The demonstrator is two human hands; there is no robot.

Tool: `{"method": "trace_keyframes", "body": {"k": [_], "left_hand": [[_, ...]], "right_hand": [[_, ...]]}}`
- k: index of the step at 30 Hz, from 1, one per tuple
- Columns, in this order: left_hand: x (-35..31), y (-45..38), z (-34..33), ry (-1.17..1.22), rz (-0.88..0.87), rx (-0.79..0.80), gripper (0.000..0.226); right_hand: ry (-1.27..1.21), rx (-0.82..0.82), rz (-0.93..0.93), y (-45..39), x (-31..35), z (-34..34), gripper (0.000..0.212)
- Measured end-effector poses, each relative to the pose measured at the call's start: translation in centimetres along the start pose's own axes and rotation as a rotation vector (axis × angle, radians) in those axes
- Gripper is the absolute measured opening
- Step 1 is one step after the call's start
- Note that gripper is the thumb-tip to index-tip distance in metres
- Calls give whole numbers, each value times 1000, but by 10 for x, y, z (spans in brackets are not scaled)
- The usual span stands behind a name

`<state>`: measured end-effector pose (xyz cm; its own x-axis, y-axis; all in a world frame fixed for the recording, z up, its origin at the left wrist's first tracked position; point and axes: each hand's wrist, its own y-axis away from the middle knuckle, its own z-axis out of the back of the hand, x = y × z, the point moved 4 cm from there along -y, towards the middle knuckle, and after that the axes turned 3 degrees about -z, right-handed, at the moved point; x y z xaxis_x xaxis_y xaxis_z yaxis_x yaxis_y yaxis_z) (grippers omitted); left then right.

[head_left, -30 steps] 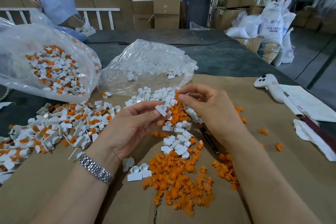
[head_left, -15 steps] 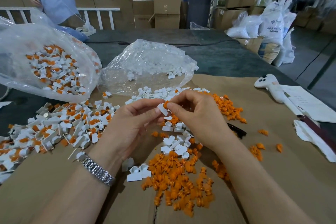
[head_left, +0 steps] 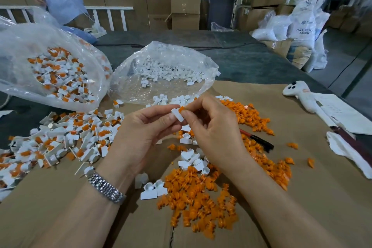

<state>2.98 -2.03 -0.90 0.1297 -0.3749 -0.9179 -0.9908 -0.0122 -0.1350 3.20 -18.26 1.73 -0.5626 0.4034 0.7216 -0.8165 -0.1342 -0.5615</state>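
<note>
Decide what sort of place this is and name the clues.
Probably a factory or warehouse assembly bench: cardboard boxes and white sacks stand behind, and the left hand and right hand hold a white piece and an orange plug together above a heap of orange plugs.

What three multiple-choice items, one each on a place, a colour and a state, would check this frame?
1. Where does the pen lie?
A. In a bag.
B. On the cardboard, right of the right hand.
C. Under the watch.

2. What colour is the plug that the right hand pinches?
A. Blue.
B. Green.
C. Orange.

3. What is the left hand doing?
A. Pinching a white cap.
B. Lying flat.
C. Holding the pen.

Key:
1 B, the pen sticks out from behind that hand.
2 C, orange shows above the thumb.
3 A, thumb and fingers close on the cap.
</note>
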Motion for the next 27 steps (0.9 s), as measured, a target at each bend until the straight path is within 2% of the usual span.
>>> {"method": "trace_keyframes", "body": {"k": [3, 9, 13, 17, 21, 23, 27], "left_hand": [[-4, 1, 0, -41, -32, 14, 35], [-4, 6, -1, -247, -147, -15, 26], [3, 3, 0, -120, -55, -75, 20], [2, 2, -1, -31, 11, -27, 40], [3, 0, 2, 40, 81, -86, 27], [3, 0, 2, 86, 119, -71, 22], [1, 3, 0, 100, 161, -74, 28]], "right_hand": [[-19, 19, -6, 0, 0, 0, 7], [-111, 46, -209, 1, -10, -6, 11], [-71, 5, -243, -1, -14, -7, 11], [-60, 1, -245, -1, -14, -6, 11], [-103, 112, -254, -2, -13, -5, 9], [-151, 162, -249, -1, -12, -3, 20], [-145, 189, -166, 0, -6, -1, 29]]}}
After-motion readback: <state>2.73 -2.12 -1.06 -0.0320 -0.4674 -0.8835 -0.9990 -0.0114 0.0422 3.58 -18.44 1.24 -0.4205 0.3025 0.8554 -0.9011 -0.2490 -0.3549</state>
